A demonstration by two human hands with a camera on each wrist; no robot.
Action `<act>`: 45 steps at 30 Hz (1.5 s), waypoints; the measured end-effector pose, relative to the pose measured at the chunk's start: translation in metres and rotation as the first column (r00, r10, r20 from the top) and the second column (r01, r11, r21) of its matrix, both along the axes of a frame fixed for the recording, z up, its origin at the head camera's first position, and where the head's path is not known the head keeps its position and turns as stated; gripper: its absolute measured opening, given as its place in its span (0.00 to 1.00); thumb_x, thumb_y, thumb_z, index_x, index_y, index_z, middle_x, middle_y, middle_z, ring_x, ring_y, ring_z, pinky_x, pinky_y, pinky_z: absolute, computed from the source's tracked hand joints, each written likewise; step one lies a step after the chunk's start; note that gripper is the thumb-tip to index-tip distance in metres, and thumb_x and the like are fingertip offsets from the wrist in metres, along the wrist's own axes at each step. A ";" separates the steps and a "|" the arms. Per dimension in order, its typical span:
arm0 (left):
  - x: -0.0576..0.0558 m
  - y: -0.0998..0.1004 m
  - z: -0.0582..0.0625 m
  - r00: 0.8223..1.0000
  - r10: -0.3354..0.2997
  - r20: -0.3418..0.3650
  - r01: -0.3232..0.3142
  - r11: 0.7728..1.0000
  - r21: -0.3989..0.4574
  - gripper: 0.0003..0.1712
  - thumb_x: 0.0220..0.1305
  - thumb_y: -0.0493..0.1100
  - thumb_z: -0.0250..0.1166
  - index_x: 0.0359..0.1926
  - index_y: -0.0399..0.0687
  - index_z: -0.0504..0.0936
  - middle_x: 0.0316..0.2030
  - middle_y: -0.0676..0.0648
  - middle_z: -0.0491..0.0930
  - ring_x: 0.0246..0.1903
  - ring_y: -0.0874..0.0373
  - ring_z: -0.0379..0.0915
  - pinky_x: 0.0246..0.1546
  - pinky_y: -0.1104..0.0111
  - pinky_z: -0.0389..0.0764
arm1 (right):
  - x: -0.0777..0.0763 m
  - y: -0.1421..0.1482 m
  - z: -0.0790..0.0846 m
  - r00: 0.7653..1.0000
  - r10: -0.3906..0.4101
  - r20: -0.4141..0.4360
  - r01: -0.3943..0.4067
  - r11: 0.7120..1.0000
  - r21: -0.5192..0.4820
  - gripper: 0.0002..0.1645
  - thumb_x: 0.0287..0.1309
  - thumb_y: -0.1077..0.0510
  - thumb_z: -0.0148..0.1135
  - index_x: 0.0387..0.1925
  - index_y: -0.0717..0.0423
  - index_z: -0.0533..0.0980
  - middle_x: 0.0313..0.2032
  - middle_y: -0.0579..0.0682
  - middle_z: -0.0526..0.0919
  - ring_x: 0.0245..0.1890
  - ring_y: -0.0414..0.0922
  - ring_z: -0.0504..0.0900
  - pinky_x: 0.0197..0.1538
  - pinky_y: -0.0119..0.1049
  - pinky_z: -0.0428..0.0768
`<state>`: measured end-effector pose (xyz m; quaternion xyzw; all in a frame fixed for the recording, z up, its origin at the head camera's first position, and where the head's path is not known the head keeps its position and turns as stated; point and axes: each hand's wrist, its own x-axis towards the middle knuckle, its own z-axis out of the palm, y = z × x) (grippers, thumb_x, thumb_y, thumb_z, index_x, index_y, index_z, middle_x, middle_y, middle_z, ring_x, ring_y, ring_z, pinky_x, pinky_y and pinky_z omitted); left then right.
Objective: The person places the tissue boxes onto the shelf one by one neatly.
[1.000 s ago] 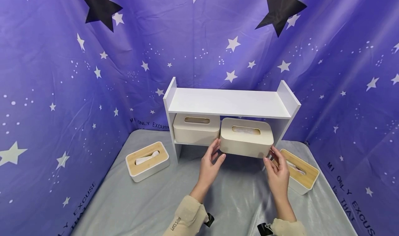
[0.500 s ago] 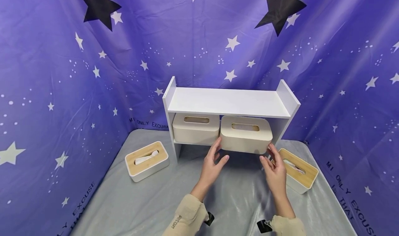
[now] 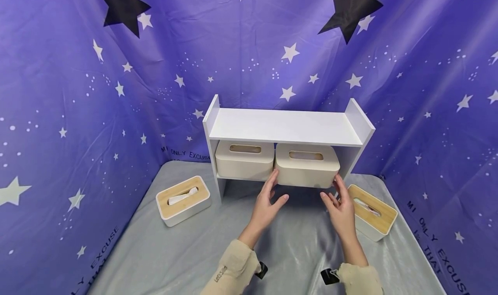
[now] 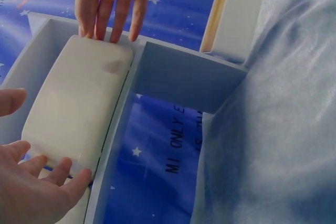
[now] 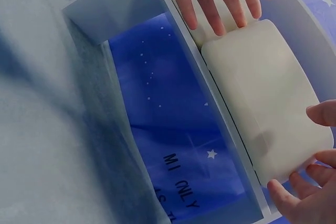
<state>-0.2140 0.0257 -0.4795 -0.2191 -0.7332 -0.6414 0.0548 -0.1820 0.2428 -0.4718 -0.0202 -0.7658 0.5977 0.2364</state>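
A cream tissue box (image 3: 306,167) lies on the lower level of a white shelf (image 3: 284,126), to the right of a matching cream box (image 3: 244,161). My left hand (image 3: 274,191) touches its front left corner with straight fingers. My right hand (image 3: 331,190) touches its front right corner the same way. In the left wrist view the box (image 4: 79,98) lies between my left hand (image 4: 37,179) and my right hand (image 4: 107,3). In the right wrist view fingertips of both hands rest on the ends of the box (image 5: 268,93).
Two white tissue boxes with wooden lids stand on the grey cloth: one left of the shelf (image 3: 183,199), one right of it (image 3: 371,210). Purple star-print cloth (image 3: 78,91) walls in the back and both sides. Black clips (image 3: 330,276) sit at my cuffs.
The right cream box has slid back under the top board onto the lower level. Both hands followed it forward, and their fingers now lie straighter on its front corners.
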 end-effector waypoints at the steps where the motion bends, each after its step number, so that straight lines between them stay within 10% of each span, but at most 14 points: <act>1: 0.000 0.000 0.000 1.000 -0.002 -0.004 0.002 1.000 -0.001 0.40 0.68 0.41 0.64 0.77 0.52 0.58 0.78 0.48 0.54 0.73 0.45 0.61 0.67 0.43 0.70 | 0.000 0.000 0.000 1.000 0.003 0.001 -0.003 1.000 0.004 0.43 0.63 0.70 0.61 0.76 0.58 0.56 0.76 0.58 0.57 0.73 0.58 0.60 0.57 0.09 0.69; 12: -0.001 0.001 0.005 1.000 -0.024 0.006 0.024 0.999 -0.032 0.41 0.68 0.43 0.64 0.77 0.50 0.57 0.79 0.49 0.51 0.73 0.43 0.60 0.67 0.43 0.70 | -0.005 0.002 -0.001 0.999 0.025 0.044 -0.029 0.996 0.089 0.48 0.63 0.68 0.62 0.78 0.55 0.50 0.78 0.58 0.53 0.75 0.57 0.56 0.58 0.11 0.66; 23: -0.005 0.003 0.006 1.000 -0.023 0.015 0.024 0.998 -0.055 0.42 0.67 0.42 0.65 0.78 0.52 0.57 0.79 0.50 0.50 0.73 0.45 0.60 0.66 0.44 0.72 | -0.008 0.003 0.001 0.994 0.037 0.106 -0.050 0.990 0.129 0.51 0.65 0.64 0.62 0.80 0.52 0.44 0.79 0.54 0.47 0.76 0.54 0.54 0.71 0.51 0.65; 32: -0.004 0.001 -0.001 0.999 -0.030 0.011 0.030 0.998 -0.063 0.42 0.67 0.41 0.65 0.77 0.50 0.57 0.78 0.46 0.53 0.72 0.42 0.60 0.65 0.43 0.73 | -0.004 0.002 -0.004 0.996 0.053 0.074 -0.061 0.992 0.114 0.49 0.63 0.67 0.63 0.78 0.60 0.48 0.78 0.62 0.49 0.75 0.61 0.55 0.63 0.18 0.69; 45: 0.001 -0.004 -0.007 0.998 -0.030 0.061 0.033 0.999 -0.039 0.38 0.69 0.41 0.62 0.76 0.49 0.59 0.75 0.42 0.61 0.71 0.42 0.62 0.67 0.44 0.71 | 0.005 -0.006 -0.016 0.996 0.053 0.074 -0.063 0.987 0.147 0.43 0.63 0.66 0.64 0.75 0.63 0.57 0.77 0.65 0.50 0.73 0.66 0.57 0.55 0.07 0.64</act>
